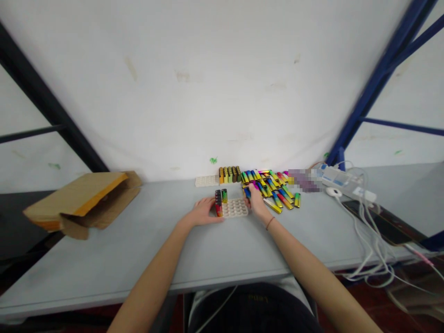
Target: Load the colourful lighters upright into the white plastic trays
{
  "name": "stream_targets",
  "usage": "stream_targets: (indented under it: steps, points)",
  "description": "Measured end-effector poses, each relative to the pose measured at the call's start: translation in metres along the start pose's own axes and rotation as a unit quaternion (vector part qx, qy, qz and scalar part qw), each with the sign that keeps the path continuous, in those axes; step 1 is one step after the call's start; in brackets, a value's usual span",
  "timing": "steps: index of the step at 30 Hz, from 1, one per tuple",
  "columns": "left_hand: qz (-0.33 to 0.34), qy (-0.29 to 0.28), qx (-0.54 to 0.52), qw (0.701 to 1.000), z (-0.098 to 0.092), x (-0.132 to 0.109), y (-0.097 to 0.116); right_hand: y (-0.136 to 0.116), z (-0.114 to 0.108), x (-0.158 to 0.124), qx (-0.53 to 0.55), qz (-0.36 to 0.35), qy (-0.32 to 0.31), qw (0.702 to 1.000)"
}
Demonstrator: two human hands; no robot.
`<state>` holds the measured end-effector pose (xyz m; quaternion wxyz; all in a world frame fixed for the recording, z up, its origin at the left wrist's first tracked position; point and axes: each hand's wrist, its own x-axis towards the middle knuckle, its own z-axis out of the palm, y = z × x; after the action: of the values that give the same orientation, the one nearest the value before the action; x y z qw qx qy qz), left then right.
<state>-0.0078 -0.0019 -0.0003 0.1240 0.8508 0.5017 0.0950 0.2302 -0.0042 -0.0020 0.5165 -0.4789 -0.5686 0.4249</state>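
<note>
A pale tray with round holes (236, 209) lies on the grey table. Several dark-topped, shiny cylinders (218, 203) stand upright along its left side, with a green one (225, 196) beside them. My left hand (203, 212) rests at the tray's left edge, thumb and fingers spread around the row. My right hand (255, 200) is at the left edge of a pile of colourful metallic cylinders (274, 187), its fingers closed around a blue one (247, 192). Behind stands a filled block of upright cylinders (229, 175), beside another pale tray (205, 181).
An open cardboard box (79, 199) lies at the left. At the right are a white power strip (343, 181), tangled white cables (367, 231) and a dark phone (378, 223). A white wall (222, 92) rises behind the table (166, 194).
</note>
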Motion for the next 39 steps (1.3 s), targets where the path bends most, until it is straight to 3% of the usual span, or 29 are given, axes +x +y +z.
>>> stream_targets:
  steps: [7, 9, 17, 23, 29, 34, 37, 39]
  points:
    - [-0.001, -0.001, -0.001, 1.0, 0.002, 0.001, -0.001, -0.005, 0.007, -0.009, -0.093, -0.209, 0.006, 0.973]
    - [0.0, 0.003, -0.006, 1.0, 0.003, 0.001, -0.001, -0.002, 0.009, -0.009, -0.097, -0.235, 0.01, 0.967]
    - [0.001, 0.009, -0.012, 1.0, 0.002, 0.0, -0.001, 0.013, 0.016, -0.007, -0.09, -0.2, -0.033, 0.975]
    - [0.003, 0.009, -0.015, 1.0, 0.003, 0.001, -0.001, 0.013, 0.022, -0.008, -0.188, -0.262, -0.034, 0.946]
    - [-0.001, -0.002, -0.017, 1.0, 0.001, 0.0, 0.0, 0.004, 0.03, -0.011, -0.3, -0.216, -0.041, 0.928]
    - [-0.002, 0.003, -0.023, 1.0, -0.002, -0.002, 0.003, -0.009, 0.018, -0.014, -0.371, -0.262, -0.067, 0.888]
    - [-0.006, 0.002, -0.017, 1.0, -0.002, -0.002, 0.004, -0.021, -0.006, -0.015, -0.436, -0.17, -0.036, 0.883]
    - [-0.004, 0.0, -0.014, 1.0, -0.002, -0.001, 0.004, -0.027, -0.026, -0.015, -0.509, -0.078, -0.004, 0.857]
